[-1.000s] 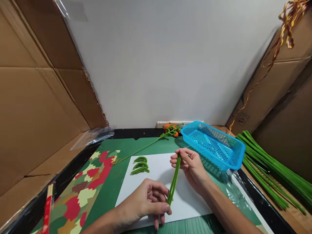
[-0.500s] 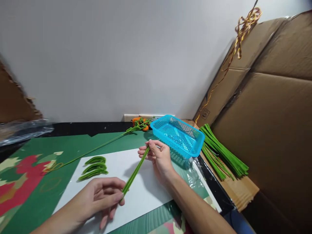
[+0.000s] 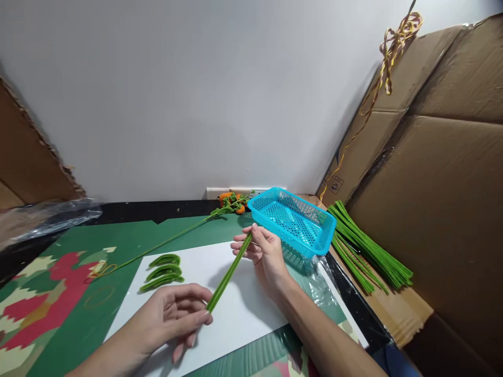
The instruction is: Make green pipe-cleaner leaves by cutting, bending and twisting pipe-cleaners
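Green pipe cleaners (image 3: pixel 229 273), laid side by side, stretch slantwise between my two hands above a white sheet (image 3: pixel 251 319). My left hand (image 3: pixel 176 319) pinches their near end between thumb and fingers. At the far end, my right hand (image 3: pixel 264 250) grips them between thumb and forefinger, its other fingers spread behind. Several bent green pipe-cleaner pieces (image 3: pixel 163 272) lie on the sheet beyond my left hand. Past my right hand stands a blue perforated basket (image 3: pixel 291 220), with nothing seen inside.
A pipe-cleaner stem with orange blooms (image 3: pixel 231 201) lies across the green mat (image 3: pixel 129 235). Right of the basket, a bundle of long green pipe cleaners (image 3: pixel 369 246) rests on cardboard. A tall cardboard panel (image 3: pixel 444 173) with hanging twisted cord (image 3: pixel 393 52) borders the right side.
The whole scene has shifted slightly right in view. Both hands keep hold of the pipe cleaners in nearly the same pose.
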{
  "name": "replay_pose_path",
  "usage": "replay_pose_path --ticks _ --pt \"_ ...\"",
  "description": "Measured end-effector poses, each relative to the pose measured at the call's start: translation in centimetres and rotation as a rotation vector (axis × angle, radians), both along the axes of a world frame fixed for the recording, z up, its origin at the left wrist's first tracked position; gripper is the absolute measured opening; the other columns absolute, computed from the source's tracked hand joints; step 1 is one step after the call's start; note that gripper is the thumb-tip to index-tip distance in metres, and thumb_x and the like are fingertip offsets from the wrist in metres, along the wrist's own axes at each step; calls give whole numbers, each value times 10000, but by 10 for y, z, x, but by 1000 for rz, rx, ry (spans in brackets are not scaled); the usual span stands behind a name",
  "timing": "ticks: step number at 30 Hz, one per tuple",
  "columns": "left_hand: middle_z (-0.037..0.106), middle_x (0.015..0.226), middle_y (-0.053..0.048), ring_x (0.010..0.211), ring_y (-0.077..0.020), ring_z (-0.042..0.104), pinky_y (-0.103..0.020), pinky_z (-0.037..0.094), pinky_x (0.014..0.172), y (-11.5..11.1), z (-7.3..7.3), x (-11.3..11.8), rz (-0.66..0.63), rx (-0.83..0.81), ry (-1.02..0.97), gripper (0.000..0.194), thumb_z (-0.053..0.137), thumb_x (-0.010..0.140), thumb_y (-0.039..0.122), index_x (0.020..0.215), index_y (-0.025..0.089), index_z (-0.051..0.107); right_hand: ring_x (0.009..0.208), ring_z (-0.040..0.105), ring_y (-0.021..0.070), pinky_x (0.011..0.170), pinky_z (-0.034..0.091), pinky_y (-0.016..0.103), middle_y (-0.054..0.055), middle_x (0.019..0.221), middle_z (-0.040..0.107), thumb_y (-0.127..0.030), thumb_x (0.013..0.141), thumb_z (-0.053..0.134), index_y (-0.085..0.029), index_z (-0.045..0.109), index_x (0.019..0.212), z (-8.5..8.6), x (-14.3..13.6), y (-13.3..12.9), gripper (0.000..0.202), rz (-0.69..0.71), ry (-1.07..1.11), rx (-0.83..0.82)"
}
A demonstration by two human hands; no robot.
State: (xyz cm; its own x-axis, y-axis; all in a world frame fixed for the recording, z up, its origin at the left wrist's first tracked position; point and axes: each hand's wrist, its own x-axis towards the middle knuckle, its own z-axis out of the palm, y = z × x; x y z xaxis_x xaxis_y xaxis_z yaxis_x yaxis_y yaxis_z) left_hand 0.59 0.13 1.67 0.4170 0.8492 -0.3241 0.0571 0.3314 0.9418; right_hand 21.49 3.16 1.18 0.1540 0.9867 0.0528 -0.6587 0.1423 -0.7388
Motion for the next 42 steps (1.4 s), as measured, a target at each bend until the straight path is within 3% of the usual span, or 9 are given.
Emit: replay_pose_path --ticks 5,17,28,32,36,42 --pt "725 673 -42 430 -107 581 -167 441 342 1 2 -1 15 42 11 480 992 583 443 868 147 745 675 791 205 652 658 290 91 810 812 -685 707 888 -134 776 902 -1 0 0 596 45 -1 -7" --pt "756 720 -60 451 -111 596 -168 439 372 -4 3 -4 2 -5 -9 519 993 598 453 942 150 750 680 795 207 679 650 293 87 793 814 -562 686 952 -141 767 864 -2 0 -1 493 -5 -27 21" --pt "752 747 -79 448 -111 581 -184 451 371 15 -15 -18 -212 -9 88 445 941 681 522 871 153 781 652 789 214 655 652 303 96 777 811 -522 654 972 -138 767 836 1 0 4 473 -22 -16 29" --pt "710 632 -49 420 -94 580 -145 433 372 11 -11 -14 -184 -20 51 489 894 723 607 795 152 731 658 791 211 671 653 305 92 796 817 -496 645 982 -146 771 850 1 0 4 457 -49 -6 28" --pt "701 603 -42 401 -90 588 -136 426 363 5 -4 -8 -199 -58 10 490 903 730 579 733 146 674 687 798 211 699 654 306 88 800 820 -479 627 995 -151 764 851 1 0 2 460 -65 -9 12" --pt "749 794 -68 468 -124 657 -175 489 380 -2 8 -6 -176 -48 -37 407 840 829 517 861 148 673 707 795 220 687 650 324 79 847 825 -485 654 977 -162 771 873 1 6 -6 441 -93 -92 14"
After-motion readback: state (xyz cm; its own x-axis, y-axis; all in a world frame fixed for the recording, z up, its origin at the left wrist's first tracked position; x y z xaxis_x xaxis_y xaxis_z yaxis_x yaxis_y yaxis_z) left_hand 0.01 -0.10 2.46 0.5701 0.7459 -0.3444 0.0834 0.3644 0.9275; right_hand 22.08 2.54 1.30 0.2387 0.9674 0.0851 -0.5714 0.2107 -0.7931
